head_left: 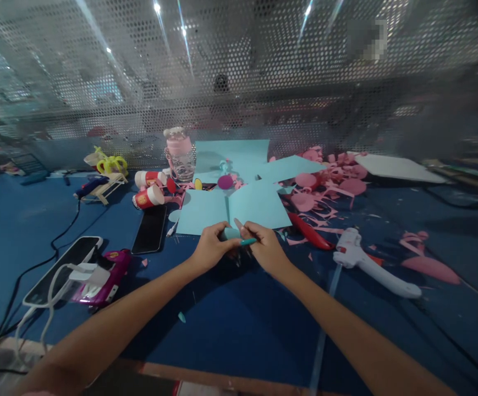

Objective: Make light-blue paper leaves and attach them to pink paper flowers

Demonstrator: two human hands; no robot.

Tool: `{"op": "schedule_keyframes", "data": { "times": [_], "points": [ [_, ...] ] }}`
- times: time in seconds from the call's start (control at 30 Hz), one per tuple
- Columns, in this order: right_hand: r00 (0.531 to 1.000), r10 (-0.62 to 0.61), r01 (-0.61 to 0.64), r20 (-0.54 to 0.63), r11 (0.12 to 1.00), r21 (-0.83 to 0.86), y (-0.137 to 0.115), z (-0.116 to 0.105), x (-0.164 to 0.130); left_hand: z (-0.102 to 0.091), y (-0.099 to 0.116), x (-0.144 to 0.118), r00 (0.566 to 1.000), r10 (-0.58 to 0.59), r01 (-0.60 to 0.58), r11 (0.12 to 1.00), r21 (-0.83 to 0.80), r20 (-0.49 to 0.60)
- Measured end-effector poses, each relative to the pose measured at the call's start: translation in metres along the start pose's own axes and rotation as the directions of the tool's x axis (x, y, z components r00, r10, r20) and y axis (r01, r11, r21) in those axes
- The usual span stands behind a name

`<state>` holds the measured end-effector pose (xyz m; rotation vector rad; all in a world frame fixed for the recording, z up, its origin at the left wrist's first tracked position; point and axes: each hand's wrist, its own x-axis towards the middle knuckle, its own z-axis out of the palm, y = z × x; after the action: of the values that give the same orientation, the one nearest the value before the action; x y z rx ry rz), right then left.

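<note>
My left hand [212, 245] is closed, pinching a small light blue paper piece [231, 233] between thumb and fingers. My right hand [267, 246] is right beside it, its fingers curled in and closed; what they grip is mostly hidden. A narrow teal edge [248, 241] shows between the two hands. Just beyond my fingers lies a folded light blue paper sheet [205, 209] with a crease down its middle. Further back are another light blue sheet [232, 151] and a purple oval piece [224, 182].
Pink paper scraps [338, 176] pile up at the back right. A white glue gun [377, 267] and a red-handled tool [311, 232] lie right. On the left are a black phone [149, 230], paper cups [150, 196], a bottle [180, 157] and a cabled purple device [106, 278]. Perforated metal stands behind.
</note>
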<state>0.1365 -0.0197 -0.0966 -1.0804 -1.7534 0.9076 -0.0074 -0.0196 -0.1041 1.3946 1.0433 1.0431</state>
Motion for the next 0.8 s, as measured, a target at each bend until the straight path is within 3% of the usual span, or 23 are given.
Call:
{"op": "schedule_keyframes", "data": {
  "times": [0.27, 0.8],
  "points": [
    [0.999, -0.005, 0.005, 0.049, 1.0, -0.003, -0.002, -0.003, 0.0, -0.004, -0.001, 0.002, 0.997, -0.012, 0.024, 0.989, -0.148, 0.082],
    [0.999, 0.017, -0.016, 0.051, 1.0, -0.021, -0.008, -0.009, 0.0, -0.009, -0.006, 0.005, 0.994, -0.02, 0.036, 0.989, -0.142, 0.111]
  ]
}}
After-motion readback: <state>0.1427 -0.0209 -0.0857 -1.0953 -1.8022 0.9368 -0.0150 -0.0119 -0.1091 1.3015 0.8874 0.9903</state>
